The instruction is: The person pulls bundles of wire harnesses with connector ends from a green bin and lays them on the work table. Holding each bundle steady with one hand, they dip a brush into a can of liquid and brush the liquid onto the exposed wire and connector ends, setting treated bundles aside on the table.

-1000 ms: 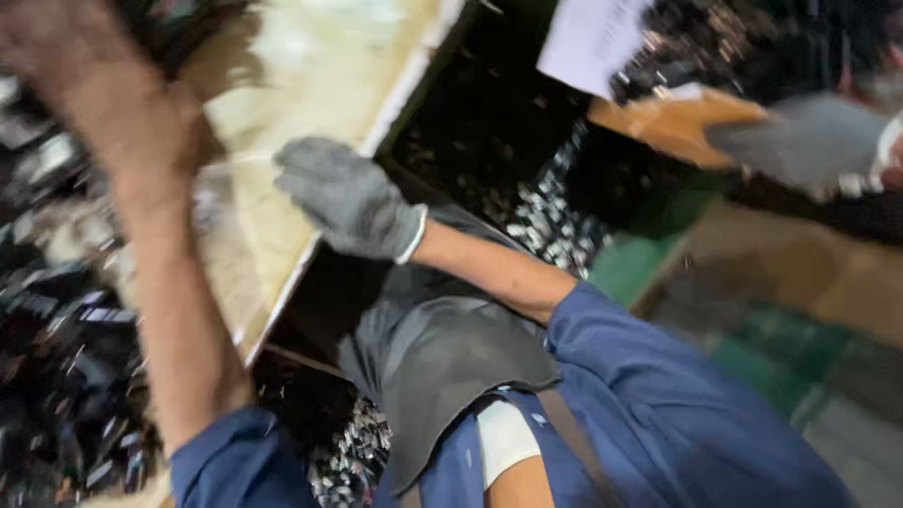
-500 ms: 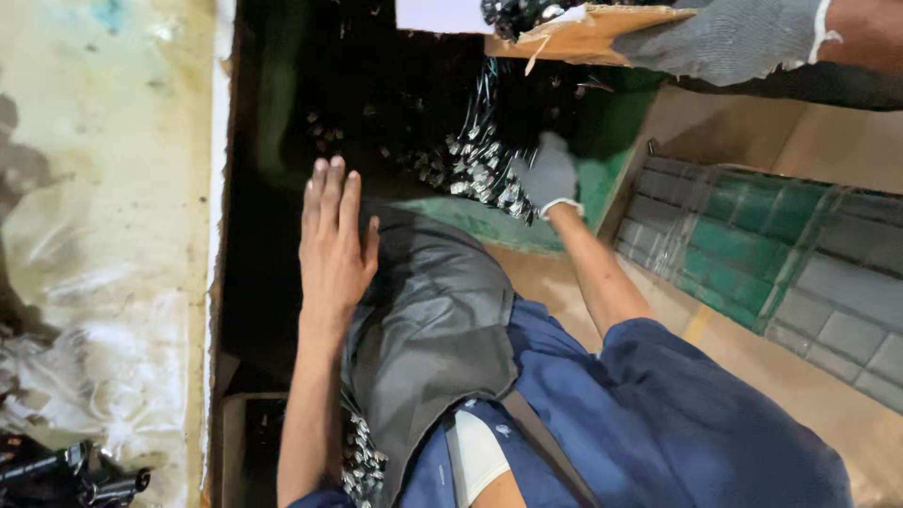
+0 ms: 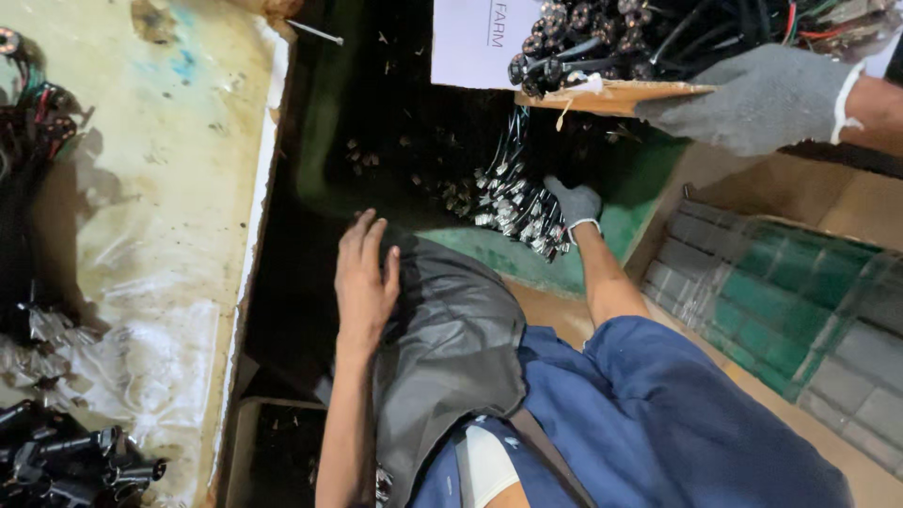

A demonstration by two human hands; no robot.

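Blue sleeves frame a grey apron [image 3: 451, 348], where the bare left hand [image 3: 365, 275] lies flat with fingers spread, holding nothing. Beyond it, the gloved right hand [image 3: 572, 202] reaches into a pile of small wired metal connectors [image 3: 513, 202] (grasp unclear) in a dark bin. Farthest, another person's gloved hand [image 3: 752, 99] grips a cardboard tray [image 3: 611, 96] of black cables.
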